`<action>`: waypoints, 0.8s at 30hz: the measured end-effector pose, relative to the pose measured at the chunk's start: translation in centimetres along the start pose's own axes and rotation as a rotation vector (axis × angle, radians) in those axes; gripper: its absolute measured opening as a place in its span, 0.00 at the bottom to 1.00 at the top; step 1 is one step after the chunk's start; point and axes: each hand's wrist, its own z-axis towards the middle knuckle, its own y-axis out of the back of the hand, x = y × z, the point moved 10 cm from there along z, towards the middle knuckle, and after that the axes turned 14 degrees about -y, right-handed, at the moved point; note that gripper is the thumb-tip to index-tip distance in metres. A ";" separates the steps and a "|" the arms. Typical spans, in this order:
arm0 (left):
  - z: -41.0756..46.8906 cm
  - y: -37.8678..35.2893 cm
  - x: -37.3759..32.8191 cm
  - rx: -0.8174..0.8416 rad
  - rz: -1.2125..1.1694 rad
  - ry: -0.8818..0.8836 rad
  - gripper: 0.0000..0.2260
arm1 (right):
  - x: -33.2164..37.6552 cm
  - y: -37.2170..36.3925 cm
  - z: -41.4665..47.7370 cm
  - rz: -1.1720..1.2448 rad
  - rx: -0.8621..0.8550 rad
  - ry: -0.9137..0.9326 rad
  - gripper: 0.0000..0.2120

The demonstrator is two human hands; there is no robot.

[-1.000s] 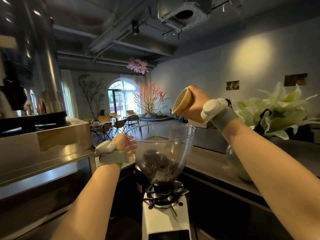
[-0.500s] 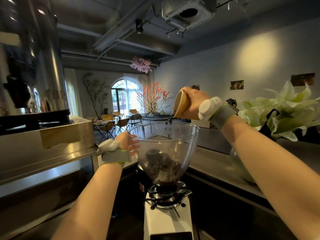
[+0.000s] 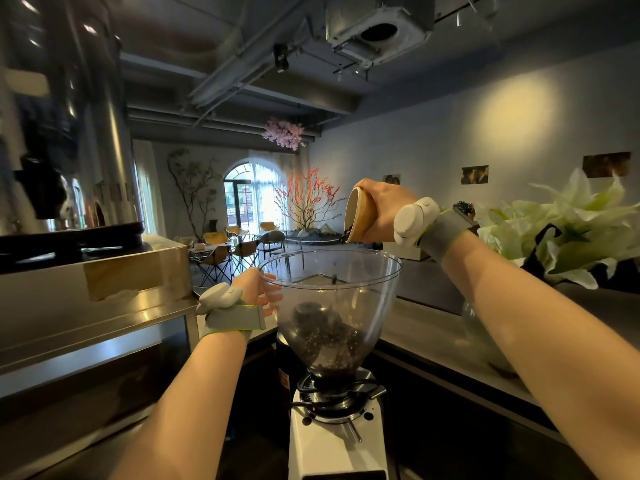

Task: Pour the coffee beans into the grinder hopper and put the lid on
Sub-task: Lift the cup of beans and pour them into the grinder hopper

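A clear funnel-shaped hopper (image 3: 377,299) stands open on a white grinder (image 3: 337,441) in the centre. Dark coffee beans (image 3: 332,348) fill its lower part. My right hand (image 3: 388,209) grips a tan paper cup (image 3: 360,216), tipped on its side above the hopper's right rim, mouth facing left. Beans spill from the cup's lip and one falls inside the hopper. My left hand (image 3: 259,289) rests against the hopper's left wall near the rim, fingers curled on it. No lid is in view.
A steel counter ledge (image 3: 104,327) runs along the left with a shiny machine (image 3: 62,133) above it. White lilies in a glass vase (image 3: 568,233) stand on the counter (image 3: 426,327) at the right, close behind my right forearm.
My right hand has tipped the cup further and lowered it toward the hopper rim. Beans now fall from it. The left hand stays on the hopper.
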 end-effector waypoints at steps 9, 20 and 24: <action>-1.4 -0.7 -0.4 -0.036 0.035 0.058 0.19 | 0.4 0.1 0.0 -0.008 -0.014 0.011 0.36; -1.8 -0.8 -0.4 -0.010 0.024 0.060 0.19 | 0.7 0.3 0.1 -0.002 -0.003 0.042 0.33; -1.7 -0.9 -0.4 0.010 0.018 0.043 0.13 | 0.9 0.4 0.1 -0.026 0.008 0.047 0.35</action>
